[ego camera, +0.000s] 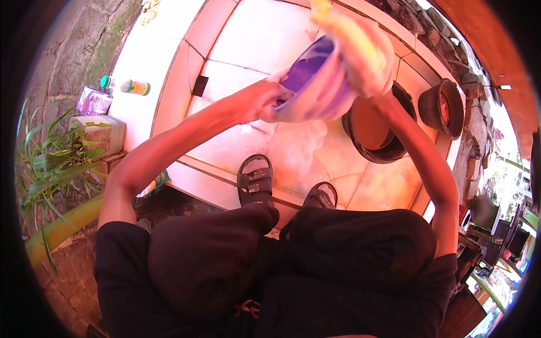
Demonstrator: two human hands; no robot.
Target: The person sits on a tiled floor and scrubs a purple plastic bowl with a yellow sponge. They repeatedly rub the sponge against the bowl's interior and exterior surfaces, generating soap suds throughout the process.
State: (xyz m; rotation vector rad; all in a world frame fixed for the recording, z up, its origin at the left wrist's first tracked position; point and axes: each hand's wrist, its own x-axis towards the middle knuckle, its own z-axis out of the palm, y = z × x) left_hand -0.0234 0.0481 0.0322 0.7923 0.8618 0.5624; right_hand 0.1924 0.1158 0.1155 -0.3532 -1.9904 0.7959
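Observation:
My left hand (266, 101) grips the near-left rim of a purple plastic basin (310, 69), held tilted above the tiled floor. White suds streak the basin's outer wall. On its far right side is my right hand (374, 86), blurred by motion, with a soft yellow washing cloth (355, 36) in it. Blur and the cloth hide most of its fingers. Below and partly behind my right forearm stands a black bucket (359, 150) holding brownish water.
A smaller black bucket (427, 107) stands on the right ledge. On the left ledge are a bottle with an orange label (137, 87), a purple packet (95, 101) and a whitish plastic container (105, 135). Raised tiled edges border the wet floor (296, 148). Potted leaves (50, 162) are at far left.

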